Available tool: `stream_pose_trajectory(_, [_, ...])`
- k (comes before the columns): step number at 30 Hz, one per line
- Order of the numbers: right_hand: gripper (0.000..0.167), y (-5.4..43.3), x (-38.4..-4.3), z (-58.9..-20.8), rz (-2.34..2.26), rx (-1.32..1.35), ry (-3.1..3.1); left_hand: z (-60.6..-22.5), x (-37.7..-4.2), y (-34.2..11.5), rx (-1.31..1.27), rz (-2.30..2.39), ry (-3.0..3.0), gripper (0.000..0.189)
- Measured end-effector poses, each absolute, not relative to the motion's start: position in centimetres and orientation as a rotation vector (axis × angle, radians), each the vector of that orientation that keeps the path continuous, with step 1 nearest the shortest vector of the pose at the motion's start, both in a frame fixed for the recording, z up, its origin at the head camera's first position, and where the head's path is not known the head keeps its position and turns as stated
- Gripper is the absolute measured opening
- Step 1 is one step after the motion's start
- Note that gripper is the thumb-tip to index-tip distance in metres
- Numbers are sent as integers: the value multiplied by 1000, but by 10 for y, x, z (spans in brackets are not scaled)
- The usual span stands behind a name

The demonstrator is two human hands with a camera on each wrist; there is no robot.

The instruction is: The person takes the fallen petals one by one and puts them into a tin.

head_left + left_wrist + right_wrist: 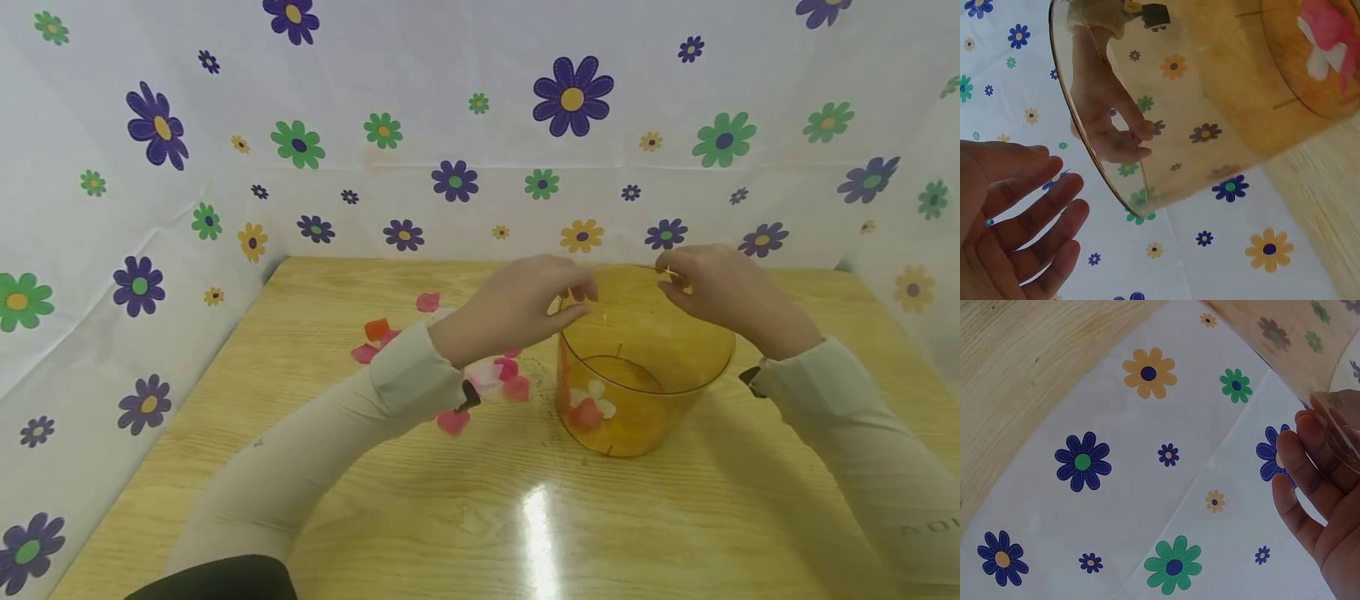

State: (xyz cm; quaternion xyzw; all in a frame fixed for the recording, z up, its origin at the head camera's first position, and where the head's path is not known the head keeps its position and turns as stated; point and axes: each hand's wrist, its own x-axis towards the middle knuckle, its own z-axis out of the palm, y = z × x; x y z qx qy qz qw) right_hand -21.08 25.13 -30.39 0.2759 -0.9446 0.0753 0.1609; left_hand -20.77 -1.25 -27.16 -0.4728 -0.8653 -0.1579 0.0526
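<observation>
Pinches, with the right hand [723,287], the far right rim of a wide, round, see-through amber container [637,425], mouth upward over the wood-grain table [420,517], right of its middle. Holds the left hand [517,300] near the same rim at left, grasping nothing, fingers loosely bent and spread, with a gap between fingertips and amber wall in the left wrist view. Through the container's near wall, low by the base, a reddish petal with white ones [587,412]; cannot tell whether inside or beneath. Just left of the container, partly hidden by the left forearm, a loose scatter of thin pink, red, orange and white petals [515,387], with a lone pink petal [428,302] farther back. Farther out, pale long sleeves [322,450] with light turned-up cuffs, and a small black piece [468,396] under the left cuff. In front of the container, a bright streak of glare [538,533] on the wood. Behind and to both sides, a white cloth [435,50] printed with purple, green and yellow daisies.
</observation>
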Motion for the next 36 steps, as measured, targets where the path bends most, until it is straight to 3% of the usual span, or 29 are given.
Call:
stream_pose_trajectory(12, [14, 252, -211, -299, 231, 827, -2680, -309, -214, -50, -1251, -488, -2719, 14])
stream_pose_trajectory(24, [13, 252, -213, -301, 235, 775, -2700, -363, -240, -38, -1557, -93, -3098, 28])
stream_pose_trajectory(36, [11, 250, -212, -302, 238, 764, -2722, -389, -250, -37, -1718, 82, -2977, 20])
